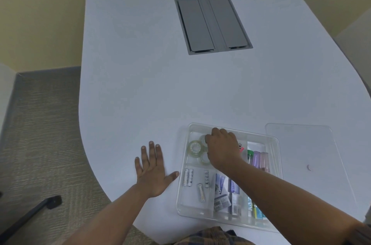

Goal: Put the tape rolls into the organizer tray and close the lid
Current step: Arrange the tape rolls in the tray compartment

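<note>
A clear plastic organizer tray (183, 194) sits on the white table near its front edge. In its far-left compartment lie clear tape rolls: one (194, 148) lies flat at the left, another (204, 159) just nearer, and a third (203, 138) is half hidden under my fingers. My right hand (222, 149) reaches into that compartment, its fingers curled over the far roll. My left hand (153, 172) rests flat and open on the table left of the tray. The clear lid (301, 144) lies flat on the table to the right of the tray.
Other tray compartments hold several batteries (188, 177), small packets (221, 202) and coloured markers (257, 159). A small white disc (309, 167) lies under or on the lid. A grey cable hatch (212, 24) is set into the table farther back. Carpet and a chair leg (30, 214) are at left.
</note>
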A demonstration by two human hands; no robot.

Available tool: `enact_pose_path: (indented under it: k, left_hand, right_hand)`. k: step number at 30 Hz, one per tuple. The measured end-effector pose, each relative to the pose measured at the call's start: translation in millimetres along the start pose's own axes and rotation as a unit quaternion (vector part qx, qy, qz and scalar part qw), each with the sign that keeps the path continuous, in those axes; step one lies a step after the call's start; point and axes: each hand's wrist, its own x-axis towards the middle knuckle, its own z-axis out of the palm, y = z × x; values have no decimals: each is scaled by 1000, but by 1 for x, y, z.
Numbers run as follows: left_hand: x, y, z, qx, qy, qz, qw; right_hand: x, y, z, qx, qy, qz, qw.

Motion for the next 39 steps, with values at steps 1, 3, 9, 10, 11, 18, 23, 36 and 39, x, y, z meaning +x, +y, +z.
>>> enact_pose_path:
  k: [1, 3, 9, 10, 11, 18, 23, 36, 39]
  left_hand:
    - [0, 0, 0, -2, 1, 0, 1000]
    - [0, 0, 0, -3, 3, 1, 1000]
    - [0, 1, -1, -2, -2, -1, 1000]
    - [-1, 1, -1, -2, -3, -1, 1000]
    - [-1, 2, -2, -2, -4, -1, 1000]
    - [-1, 2, -2, -2, -5, -1, 1000]
    - [-1, 2, -1, -1, 0, 0, 1000]
    - [1, -1, 0, 3, 0, 5, 1000]
    - [0, 0, 0, 3, 2, 3, 1000]
  right_hand:
    - [0, 0, -1, -7, -7, 0, 1000]
    - [0, 0, 0, -23, -18, 1, 1000]
    - [-2, -4, -1, -69, -16, 5, 997]
    - [-2, -4, -1, -74, -17, 0, 997]
    - [-3, -5, -1, -77, -18, -5, 997]
    - [-7, -12, -7, -72, -33, 6, 997]
    - [-8, -15, -8, -61, -20, 9, 998]
    - [7, -2, -26, -74, 63, 14, 995]
    - [10, 1, -29, -72, 77, 15, 994]
